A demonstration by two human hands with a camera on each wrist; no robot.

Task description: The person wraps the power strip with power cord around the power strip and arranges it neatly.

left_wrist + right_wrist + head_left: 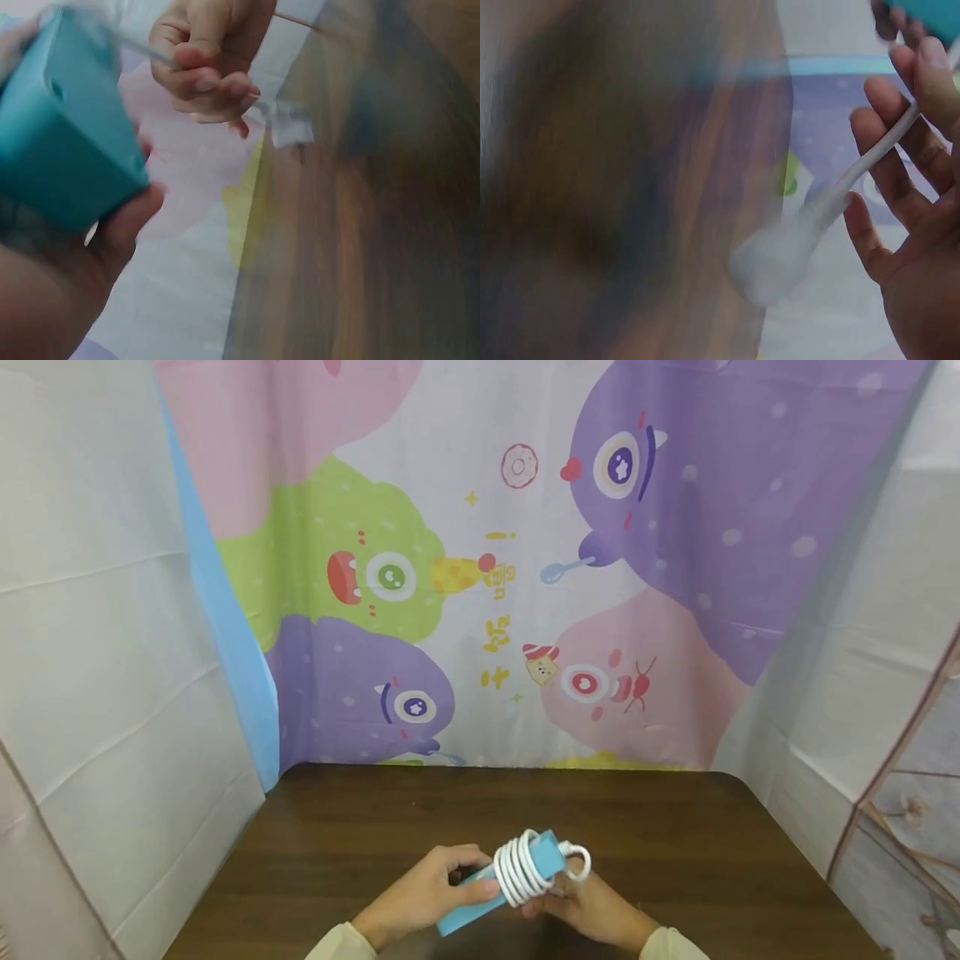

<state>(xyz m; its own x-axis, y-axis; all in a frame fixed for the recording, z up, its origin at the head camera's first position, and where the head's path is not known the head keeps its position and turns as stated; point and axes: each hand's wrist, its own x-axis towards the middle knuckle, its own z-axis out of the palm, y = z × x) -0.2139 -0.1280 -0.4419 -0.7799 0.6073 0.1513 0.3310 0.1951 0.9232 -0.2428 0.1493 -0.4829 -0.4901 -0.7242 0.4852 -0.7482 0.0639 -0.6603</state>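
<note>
A blue power strip [472,914] is held tilted above the table, its white cord [516,870] wound in several loops around the far end. My left hand [420,893] grips the strip by its near half, thumb across one face. In the left wrist view the blue body [71,142] fills the left side. Past the loops, my right hand [592,906] pinches the cord's free end between thumb and fingers. From those fingers hangs a white plug [776,259], blurred, in the right wrist view. The loops hide part of the right fingers in the head view.
A dark brown wooden table [337,827] lies under both hands. Behind it hangs a curtain [480,727] printed with cartoon monsters. Pale cloth panels close off the left side [97,610] and the right side [817,760].
</note>
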